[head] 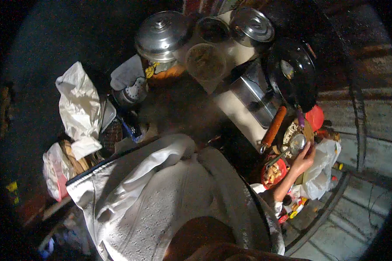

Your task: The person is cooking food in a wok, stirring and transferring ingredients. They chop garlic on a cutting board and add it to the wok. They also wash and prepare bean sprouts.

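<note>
At the right, my right hand (303, 160) reaches over a bowl or plate of pale chopped food (290, 133). Its fingertips are at the edge of a metal ladle (298, 143), whose handle slants down to the left. The picture does not settle whether the fingers grip the ladle or only touch it. Just below lies a red bowl (273, 173) with light brown pieces in it. An orange-handled utensil (275, 125) rests close by on the left. My left hand is out of view; a dark, hazy area lies in front of my pale top (170, 189).
A lidded metal pot (161, 36), another metal lid (253, 27) and a round container (205, 62) stand at the far side. Right of them is a black wok (292, 75). A clear plastic bag (323, 166) lies beside my right hand; a white bag (78, 104) is at left.
</note>
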A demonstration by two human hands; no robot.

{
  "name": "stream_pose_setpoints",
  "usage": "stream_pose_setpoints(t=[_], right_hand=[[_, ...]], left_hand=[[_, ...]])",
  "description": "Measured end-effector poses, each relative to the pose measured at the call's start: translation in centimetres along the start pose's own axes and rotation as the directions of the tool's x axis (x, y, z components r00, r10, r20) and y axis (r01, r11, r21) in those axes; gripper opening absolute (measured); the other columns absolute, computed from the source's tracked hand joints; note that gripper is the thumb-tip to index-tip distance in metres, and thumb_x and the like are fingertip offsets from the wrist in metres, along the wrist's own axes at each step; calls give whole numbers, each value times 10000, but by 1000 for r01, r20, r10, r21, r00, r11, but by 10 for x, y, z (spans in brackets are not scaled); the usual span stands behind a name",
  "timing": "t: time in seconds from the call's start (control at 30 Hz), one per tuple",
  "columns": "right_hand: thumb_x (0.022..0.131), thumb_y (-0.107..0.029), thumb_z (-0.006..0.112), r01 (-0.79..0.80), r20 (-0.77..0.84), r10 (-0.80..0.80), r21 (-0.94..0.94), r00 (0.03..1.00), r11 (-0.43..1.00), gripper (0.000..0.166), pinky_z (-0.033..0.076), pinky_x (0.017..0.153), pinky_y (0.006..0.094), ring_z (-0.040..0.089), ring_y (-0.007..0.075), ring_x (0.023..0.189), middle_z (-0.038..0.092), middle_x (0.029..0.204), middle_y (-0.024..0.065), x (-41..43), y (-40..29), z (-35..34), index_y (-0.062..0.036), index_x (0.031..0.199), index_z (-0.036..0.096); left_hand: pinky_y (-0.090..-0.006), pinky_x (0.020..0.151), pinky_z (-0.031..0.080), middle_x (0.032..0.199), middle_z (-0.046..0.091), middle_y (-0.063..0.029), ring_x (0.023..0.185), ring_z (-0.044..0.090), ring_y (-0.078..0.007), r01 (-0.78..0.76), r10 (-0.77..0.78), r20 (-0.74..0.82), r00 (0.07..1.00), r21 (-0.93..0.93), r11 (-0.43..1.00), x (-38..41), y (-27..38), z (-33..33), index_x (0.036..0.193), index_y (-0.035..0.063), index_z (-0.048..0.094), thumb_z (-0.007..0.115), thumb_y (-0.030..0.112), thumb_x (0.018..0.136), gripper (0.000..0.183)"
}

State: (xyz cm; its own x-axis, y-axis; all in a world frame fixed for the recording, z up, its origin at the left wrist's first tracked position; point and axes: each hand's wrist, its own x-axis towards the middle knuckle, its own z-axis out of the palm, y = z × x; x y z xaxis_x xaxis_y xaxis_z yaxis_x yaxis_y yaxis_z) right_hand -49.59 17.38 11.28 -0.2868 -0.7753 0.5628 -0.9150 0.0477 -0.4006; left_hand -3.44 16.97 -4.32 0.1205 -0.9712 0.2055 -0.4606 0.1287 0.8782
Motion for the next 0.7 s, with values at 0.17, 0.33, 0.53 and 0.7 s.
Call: stream_pose_setpoints(t=[0.17,0.33,0.53,0.7], right_hand=[[896,-440,560,133,301,-62,-222,951,966,494,477,777,469,618,410,883,635,1013,257,50,-45,12,21,1064,625],[840,-318,649,175,504,15,-326,863,929,340,480,744,428,627,393,868,656,895,220,74,-17,56,-19,999,629],[849,-534,556,76,359,181,-596,916,799,551,481,753,485,601,435,916,632,927,279,89,-2,54,-8,991,638],[879,-502,554,25,352,109,-357,930,934,527,476,714,419,621,402,818,638,840,264,94,-55,16,15,918,650]], left_hand=[[-361,702,482,796,627,-116,728,602,-227,24,-23,-11,1000,148,989,81,-58,-29,884,39,627,604,322,886,284],[-359,703,485,801,631,-118,730,606,-226,63,-87,75,993,271,960,163,-100,-38,894,38,627,604,325,885,288],[-357,703,488,808,636,-120,732,612,-226,42,-115,192,975,347,937,251,-126,-4,906,36,627,603,328,884,294],[-355,704,491,814,640,-122,733,616,-226,96,-180,178,968,398,912,288,-155,-32,917,35,627,603,331,883,299]])
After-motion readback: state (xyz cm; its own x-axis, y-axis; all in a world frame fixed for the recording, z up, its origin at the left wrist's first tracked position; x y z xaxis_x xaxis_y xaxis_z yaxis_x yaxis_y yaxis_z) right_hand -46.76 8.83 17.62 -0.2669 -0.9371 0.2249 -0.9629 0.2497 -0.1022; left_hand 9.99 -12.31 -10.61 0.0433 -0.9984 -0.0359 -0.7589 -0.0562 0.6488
